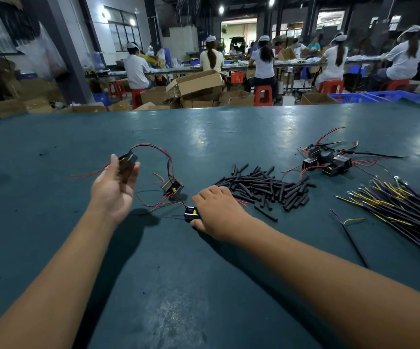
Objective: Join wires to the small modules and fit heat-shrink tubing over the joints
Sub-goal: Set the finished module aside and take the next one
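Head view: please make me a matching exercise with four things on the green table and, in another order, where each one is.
Things:
1. pile of black tubing pieces
2. bundle of black and yellow wires
3. blurred module
4. module with yellow part

Places:
A. at the right hand, on the table
B. far right
C. held in the raised left hand
D. middle, beyond the right hand

Pairs: 1-D, 2-B, 3-C, 4-A

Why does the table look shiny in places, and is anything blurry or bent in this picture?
In the head view, ceiling lamps leave pale glare on the green table. The left hand and the module it holds are motion-blurred; the right hand is sharper. Both arms cast soft shadows, and the wide lens bows the table's far edge.
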`<state>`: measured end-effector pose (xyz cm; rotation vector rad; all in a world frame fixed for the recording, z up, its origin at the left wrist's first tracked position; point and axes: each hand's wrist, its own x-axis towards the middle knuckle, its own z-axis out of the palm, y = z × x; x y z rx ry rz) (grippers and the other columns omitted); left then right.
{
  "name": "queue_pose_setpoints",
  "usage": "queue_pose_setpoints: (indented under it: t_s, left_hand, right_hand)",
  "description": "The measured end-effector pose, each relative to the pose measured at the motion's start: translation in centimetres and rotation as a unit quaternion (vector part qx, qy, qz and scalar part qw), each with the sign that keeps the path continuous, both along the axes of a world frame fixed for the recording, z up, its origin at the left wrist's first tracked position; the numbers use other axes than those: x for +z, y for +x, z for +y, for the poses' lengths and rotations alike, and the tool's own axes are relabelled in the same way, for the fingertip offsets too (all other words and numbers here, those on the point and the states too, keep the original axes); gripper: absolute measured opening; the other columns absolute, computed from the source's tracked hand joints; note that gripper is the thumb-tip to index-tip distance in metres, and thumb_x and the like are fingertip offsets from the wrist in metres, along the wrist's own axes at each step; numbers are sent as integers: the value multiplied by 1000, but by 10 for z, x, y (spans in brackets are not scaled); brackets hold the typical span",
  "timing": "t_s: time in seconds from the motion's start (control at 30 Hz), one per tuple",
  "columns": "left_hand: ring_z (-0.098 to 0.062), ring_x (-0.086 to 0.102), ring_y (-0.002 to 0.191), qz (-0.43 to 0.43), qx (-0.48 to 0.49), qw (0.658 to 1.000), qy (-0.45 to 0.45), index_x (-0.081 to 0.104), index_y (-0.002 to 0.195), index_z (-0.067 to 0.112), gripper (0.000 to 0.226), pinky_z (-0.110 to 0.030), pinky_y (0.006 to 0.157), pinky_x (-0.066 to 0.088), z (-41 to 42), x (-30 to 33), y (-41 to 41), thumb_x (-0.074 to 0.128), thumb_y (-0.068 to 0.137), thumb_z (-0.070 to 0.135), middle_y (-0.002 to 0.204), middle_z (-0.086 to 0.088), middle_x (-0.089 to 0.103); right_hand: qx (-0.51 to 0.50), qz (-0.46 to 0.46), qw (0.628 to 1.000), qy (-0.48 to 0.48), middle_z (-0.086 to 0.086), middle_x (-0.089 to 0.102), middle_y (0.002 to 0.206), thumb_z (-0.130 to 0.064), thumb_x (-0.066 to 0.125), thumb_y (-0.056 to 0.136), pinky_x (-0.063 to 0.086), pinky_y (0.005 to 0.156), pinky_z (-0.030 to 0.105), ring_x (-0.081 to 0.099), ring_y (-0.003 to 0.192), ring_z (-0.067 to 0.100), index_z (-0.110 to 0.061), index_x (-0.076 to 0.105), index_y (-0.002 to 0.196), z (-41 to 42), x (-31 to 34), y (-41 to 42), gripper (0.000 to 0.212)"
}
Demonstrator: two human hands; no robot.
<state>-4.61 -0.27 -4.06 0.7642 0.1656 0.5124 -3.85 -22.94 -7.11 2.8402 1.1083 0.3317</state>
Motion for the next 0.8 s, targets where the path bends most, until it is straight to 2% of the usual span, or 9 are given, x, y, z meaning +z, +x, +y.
queue_pose_setpoints:
  t_s: [0.07,0.13,0.23,0.3,0.4,0.5,0.6,0.7,0.8]
  left_hand:
    - [-11,70,70,-20,-25,999,-41,62,93,6,31,-18,72,58,6,-4,-7,51,103,34,81,-5,67]
    - [-11,66,66,-30,-60,996,-64,60,91,9,36,-18,67,56,12,-6,-12,48,103,41,77,-3,65]
    - [-9,52,58,-66,-106,990,-70,57,81,13,34,-17,57,45,16,-5,-16,47,100,40,73,2,58]
    - [-9,42,54,-101,-135,982,-85,52,77,14,27,-17,53,35,16,-4,-18,50,93,35,69,4,49]
    - [-8,39,51,-135,-167,971,-103,52,81,13,20,-17,51,32,18,-5,-20,53,86,32,67,5,45]
    - [-9,40,51,-143,-182,968,-98,53,84,12,19,-18,51,34,17,-6,-20,53,86,32,67,4,44]
    - [-10,38,51,-132,-184,971,-80,53,85,12,21,-19,51,33,13,-7,-19,52,87,33,65,4,42]
    - [-10,35,52,-116,-159,978,-63,55,84,12,22,-19,51,32,11,-8,-17,54,86,35,64,4,42]
    - [-11,34,51,-80,-85,992,-52,52,78,13,18,-20,50,31,19,-7,-16,56,78,31,63,1,44]
  right_hand:
    - [0,2,1000,-7,8,58,117,-46,52,96,37,95,40,52,113,30,-13,54,115,6,2,9,38]
    - [-4,20,999,46,9,60,105,-41,56,93,38,77,37,57,99,31,-16,52,102,6,12,20,27]
    - [-63,55,989,121,10,59,99,-36,58,93,36,67,35,53,84,31,-17,44,92,5,37,43,23]
    - [-99,61,985,126,13,60,104,-33,57,95,41,70,36,52,85,32,-12,49,98,11,49,56,22]
    - [-105,38,991,79,13,58,125,-33,53,97,42,92,42,54,112,34,-10,48,126,28,53,68,37]
    - [-6,161,975,151,8,58,134,-41,62,92,42,103,43,54,121,29,-17,46,137,45,46,60,53]
    - [5,209,958,195,7,65,121,-61,67,83,48,95,41,58,111,27,-19,51,128,66,23,44,64]
    - [-15,197,959,203,11,67,114,-46,66,90,49,88,38,59,108,30,-14,56,115,77,5,40,43]
    - [4,228,934,276,7,68,100,-35,70,90,48,78,31,62,96,25,-13,62,106,62,10,42,28]
